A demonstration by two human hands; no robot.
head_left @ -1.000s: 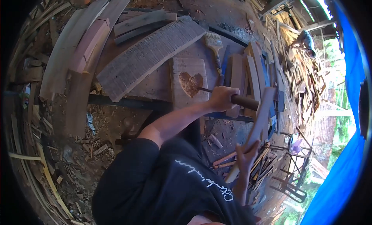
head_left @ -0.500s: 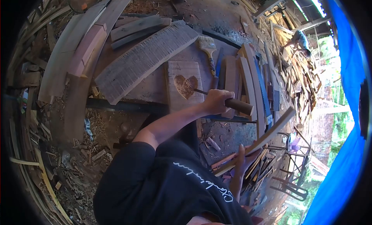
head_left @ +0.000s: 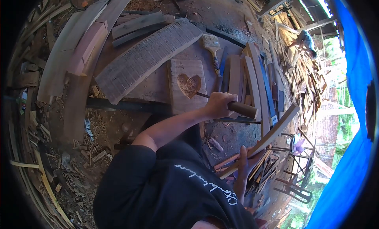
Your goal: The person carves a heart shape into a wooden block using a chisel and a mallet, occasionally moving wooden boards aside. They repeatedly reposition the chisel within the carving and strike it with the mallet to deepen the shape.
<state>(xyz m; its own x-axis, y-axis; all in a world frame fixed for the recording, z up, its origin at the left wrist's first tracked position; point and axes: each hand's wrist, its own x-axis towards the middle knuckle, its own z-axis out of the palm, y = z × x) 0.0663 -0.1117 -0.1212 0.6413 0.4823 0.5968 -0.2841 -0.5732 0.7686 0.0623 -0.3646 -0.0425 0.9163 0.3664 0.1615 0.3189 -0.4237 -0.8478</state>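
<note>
Wrapped round a chisel's wooden handle (head_left: 244, 109), my left hand (head_left: 219, 105) is closed near the middle of the view. The thin blade reaches the lower right edge of a heart-shaped recess (head_left: 189, 84) with wood chips in it. That recess is cut into a pale board (head_left: 185, 103) on the bench. Lower right, my right hand (head_left: 245, 162) grips a long wooden bar (head_left: 272, 135), its thumb showing beside the bar. The bar slants up to the right, apart from the chisel.
A rough, grooved plank (head_left: 150, 59) lies left of the board. A paintbrush (head_left: 212, 47) and stacked wood strips (head_left: 235, 75) are on its right. Chairs (head_left: 294, 185) stand lower right. A person (head_left: 306, 41) is by the far wood pile. Shavings (head_left: 106, 138) litter the floor.
The chisel tip has shifted slightly down and left at the recess's edge. My right hand's bar has tilted a little more upright.
</note>
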